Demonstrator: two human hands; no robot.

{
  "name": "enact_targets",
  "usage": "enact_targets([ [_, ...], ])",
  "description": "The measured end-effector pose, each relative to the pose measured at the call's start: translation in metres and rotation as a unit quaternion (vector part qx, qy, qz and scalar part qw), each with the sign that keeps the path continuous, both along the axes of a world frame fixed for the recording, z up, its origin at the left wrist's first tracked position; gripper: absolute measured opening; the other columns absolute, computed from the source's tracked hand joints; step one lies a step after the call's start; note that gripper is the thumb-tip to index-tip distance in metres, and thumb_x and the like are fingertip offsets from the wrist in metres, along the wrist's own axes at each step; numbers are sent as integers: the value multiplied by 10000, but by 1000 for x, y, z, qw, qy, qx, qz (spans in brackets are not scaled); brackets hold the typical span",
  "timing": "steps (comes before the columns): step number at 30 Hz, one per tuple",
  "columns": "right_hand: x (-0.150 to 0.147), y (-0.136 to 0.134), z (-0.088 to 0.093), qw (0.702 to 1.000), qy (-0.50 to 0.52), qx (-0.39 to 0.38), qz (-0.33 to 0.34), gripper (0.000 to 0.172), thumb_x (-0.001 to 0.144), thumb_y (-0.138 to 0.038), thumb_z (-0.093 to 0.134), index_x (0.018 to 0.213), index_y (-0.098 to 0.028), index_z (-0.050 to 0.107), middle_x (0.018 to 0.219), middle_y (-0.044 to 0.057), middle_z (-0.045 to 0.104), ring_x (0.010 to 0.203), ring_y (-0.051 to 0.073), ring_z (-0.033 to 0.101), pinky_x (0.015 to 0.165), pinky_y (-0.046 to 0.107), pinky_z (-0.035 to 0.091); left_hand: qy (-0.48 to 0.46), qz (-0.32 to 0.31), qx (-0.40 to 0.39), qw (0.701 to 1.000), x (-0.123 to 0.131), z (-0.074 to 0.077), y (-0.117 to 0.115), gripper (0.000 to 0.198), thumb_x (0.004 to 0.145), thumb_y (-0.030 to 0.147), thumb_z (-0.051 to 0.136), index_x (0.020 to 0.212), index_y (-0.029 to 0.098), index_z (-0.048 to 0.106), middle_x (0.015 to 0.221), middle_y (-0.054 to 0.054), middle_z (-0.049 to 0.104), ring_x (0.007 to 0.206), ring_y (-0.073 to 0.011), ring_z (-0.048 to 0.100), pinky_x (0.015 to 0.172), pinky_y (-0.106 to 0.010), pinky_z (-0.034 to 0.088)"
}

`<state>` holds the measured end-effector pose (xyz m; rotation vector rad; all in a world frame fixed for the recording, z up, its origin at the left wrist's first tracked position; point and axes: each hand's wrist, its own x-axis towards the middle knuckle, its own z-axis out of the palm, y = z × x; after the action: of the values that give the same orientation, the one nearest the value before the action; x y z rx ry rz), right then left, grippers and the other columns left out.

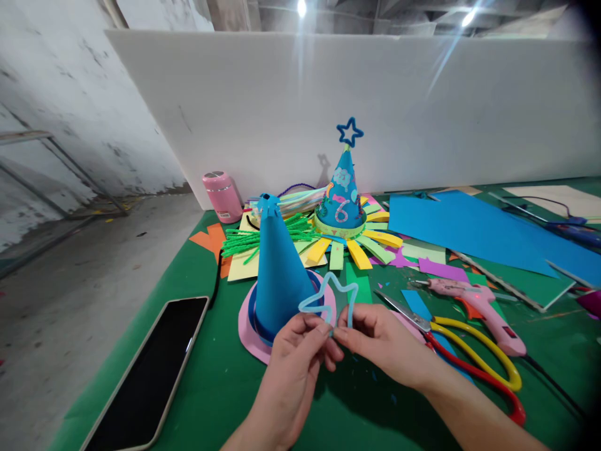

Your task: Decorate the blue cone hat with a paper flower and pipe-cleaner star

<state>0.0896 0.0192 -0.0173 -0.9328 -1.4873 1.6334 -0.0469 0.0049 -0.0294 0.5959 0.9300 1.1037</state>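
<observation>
A light blue pipe cleaner star (348, 288) is held up between my two hands, its lower ends pinched in the fingertips. My left hand (298, 357) grips it from the left, and my right hand (382, 341) pinches it from the right, the fingertips almost touching. Just behind them stands a plain blue paper cone (279, 275) with a snipped top, on a pink round base (246, 329). Farther back is a decorated blue cone hat (346, 188) with a 6 on its front, a dark blue star (350, 132) on top and yellow and green strips around its brim.
A phone (150, 369) lies at the left, near a pink bottle (222, 197) and green pipe cleaners (244, 241). Open scissors (462, 351) and a pink glue gun (483, 307) lie at the right. Blue sheets (460, 225) and paper scraps cover the green table (211, 401) behind.
</observation>
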Motion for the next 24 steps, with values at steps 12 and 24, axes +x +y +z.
enact_targets([
  [12, 8, -1, 10, 995, -61, 58, 52, 176, 774, -105, 480, 756, -170, 642, 658, -34, 580, 593, 92, 480, 569, 175, 377, 166, -77, 103, 978, -10, 0, 4, 108, 717, 254, 588, 686, 154, 561, 531, 44, 460, 506, -64, 406, 476, -181, 338],
  [24, 9, -4, 7, 991, -117, 60, 24, 106, 750, -130, 499, 677, -156, 571, 555, -64, 412, 493, 73, 306, 440, 180, 263, 238, -160, 144, 947, -17, 9, 6, 206, 761, 300, 524, 612, 158, 508, 527, 40, 395, 518, -89, 338, 485, -216, 257],
])
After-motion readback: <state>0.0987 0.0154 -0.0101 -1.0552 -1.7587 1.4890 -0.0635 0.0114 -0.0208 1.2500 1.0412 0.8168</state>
